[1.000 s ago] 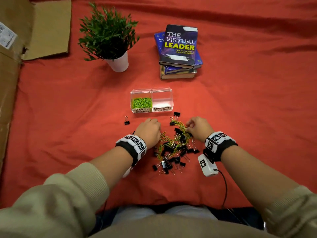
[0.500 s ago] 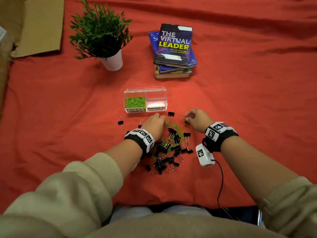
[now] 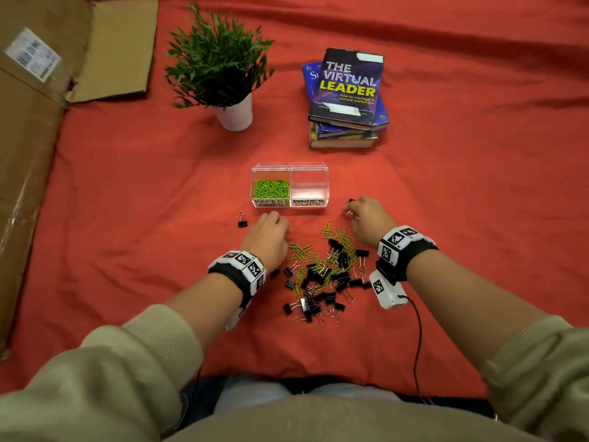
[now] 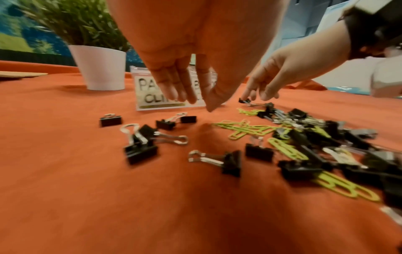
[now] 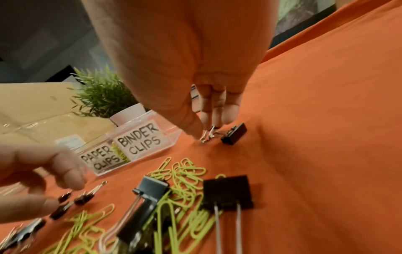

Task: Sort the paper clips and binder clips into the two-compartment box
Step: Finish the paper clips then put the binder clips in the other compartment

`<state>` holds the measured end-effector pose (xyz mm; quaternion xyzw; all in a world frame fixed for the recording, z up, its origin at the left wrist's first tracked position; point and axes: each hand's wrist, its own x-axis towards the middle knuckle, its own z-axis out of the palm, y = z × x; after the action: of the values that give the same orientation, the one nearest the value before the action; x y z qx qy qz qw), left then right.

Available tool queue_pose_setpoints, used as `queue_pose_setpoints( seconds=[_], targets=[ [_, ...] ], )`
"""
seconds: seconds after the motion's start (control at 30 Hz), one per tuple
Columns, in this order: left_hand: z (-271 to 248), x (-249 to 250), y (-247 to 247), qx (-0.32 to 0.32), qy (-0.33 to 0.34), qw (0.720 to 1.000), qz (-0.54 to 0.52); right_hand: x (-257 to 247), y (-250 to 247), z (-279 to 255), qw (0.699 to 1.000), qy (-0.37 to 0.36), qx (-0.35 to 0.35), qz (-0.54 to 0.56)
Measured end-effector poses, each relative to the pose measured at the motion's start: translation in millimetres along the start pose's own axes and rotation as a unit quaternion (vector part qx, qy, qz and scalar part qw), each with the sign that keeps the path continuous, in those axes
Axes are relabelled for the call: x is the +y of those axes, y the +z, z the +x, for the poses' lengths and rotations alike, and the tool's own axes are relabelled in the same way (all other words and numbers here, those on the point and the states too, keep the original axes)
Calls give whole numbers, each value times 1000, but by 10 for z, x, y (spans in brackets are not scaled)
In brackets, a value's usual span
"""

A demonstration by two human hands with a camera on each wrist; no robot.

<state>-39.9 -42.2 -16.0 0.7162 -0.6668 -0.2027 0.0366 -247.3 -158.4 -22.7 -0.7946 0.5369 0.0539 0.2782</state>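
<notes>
— What's your right hand (image 3: pixel 368 218) doing?

— My thumb and fingertips (image 5: pixel 214 118) pinch the wire handles of one black binder clip (image 5: pixel 233 134) lying on the red cloth (image 3: pixel 478 193), just right of the two-compartment box (image 3: pixel 289 204).

— And your left hand (image 3: pixel 267 237)?

— It hovers just in front of the box, fingers straight, pointing down and slightly apart, holding nothing.

— Where are the clips?

— The mixed pile (image 3: pixel 325 272) of black binder clips and green paper clips lies on the cloth between my wrists, nearer my edge than the box. One stray binder clip (image 3: pixel 242 220) lies to the left of my left hand.

— And the box?

— Green paper clips (image 3: pixel 271 188) fill the left compartment, labelled PAPER CLIPS. The right one is labelled BINDER CLIPS.
</notes>
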Motion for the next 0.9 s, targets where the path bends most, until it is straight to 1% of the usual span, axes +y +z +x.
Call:
queue_pose_setpoints(
  seconds=[0.03, 0.07, 0.17, 0.23, 0.3, 0.43, 0.53, 0.63, 0.7, 0.83, 0.9],
  targets=[
    [-12, 58, 15, -21, 17, 1000, -4, 1, 2, -34, 1000, -21, -4, 5],
    [-22, 111, 37, -48, 27, 998, -9, -3, 10, -73, 999, -47, -22, 6],
    [-36, 208, 92, -112, 28, 993, -17, -73, 36, -184, 988, -114, -96, -44],
    [-41, 225, 113, -123, 29, 992, -13, -100, 55, -218, 980, -141, -109, -90],
    [-44, 222, 122, -120, 35, 992, -3, -94, 87, -243, 977, -147, -112, -106],
    [-46, 216, 107, -119, 28, 992, 21, -67, 129, -293, 981, -160, -88, -68],
    [-50, 229, 105, -121, 38, 990, 67, -61, 142, -342, 986, -137, -79, -56],
    [-53, 243, 120, -123, 44, 987, 90, -65, 176, -380, 992, -88, -82, -47],
    [-48, 248, 123, -126, 38, 988, 84, -88, 195, -399, 994, -57, -85, -35],
    [-45, 241, 146, -125, 15, 990, 61, -169, 245, -402, 996, -35, -78, -11],
    [-53, 236, 163, -126, 1, 991, 53, -197, 238, -376, 995, 12, -92, 27]
  ],
)
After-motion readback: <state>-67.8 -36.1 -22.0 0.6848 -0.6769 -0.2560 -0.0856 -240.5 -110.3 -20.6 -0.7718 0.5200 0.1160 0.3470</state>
